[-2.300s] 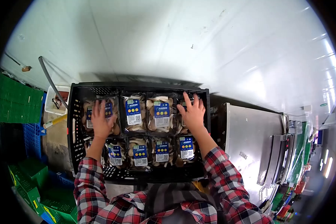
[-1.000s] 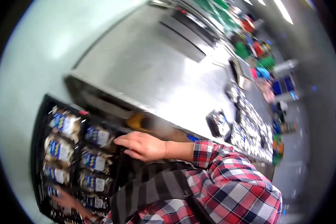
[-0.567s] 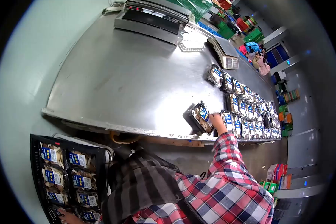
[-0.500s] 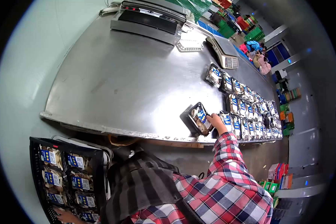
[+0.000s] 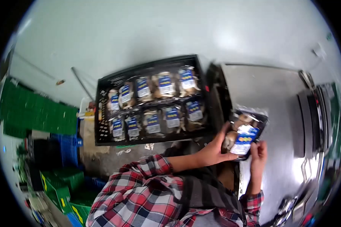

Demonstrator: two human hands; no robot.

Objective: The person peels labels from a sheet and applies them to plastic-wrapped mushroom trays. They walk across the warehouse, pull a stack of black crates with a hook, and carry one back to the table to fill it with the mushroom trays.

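A wrapped black tray of mushrooms [image 5: 246,132] with a blue and white label is held between my two hands, over the edge of the metal table. My left hand [image 5: 214,149] grips its left side, thumb on the label's lower edge. My right hand [image 5: 258,153] pinches its lower right corner. To the left is a black crate [image 5: 151,142] with two rows of similar packs, such as one pack [image 5: 165,84] in the upper row and another [image 5: 172,116] in the lower row.
The metal table [image 5: 280,102] lies on the right, with a dark machine [image 5: 308,121] on it. Green crates [image 5: 60,185] and a blue crate [image 5: 64,149] stand at the lower left. A pale wall [image 5: 140,34] runs behind the black crate.
The view has swung left toward the black crate. The pack has been lifted off the table. My left hand has left the crate and now holds the pack together with my right hand.
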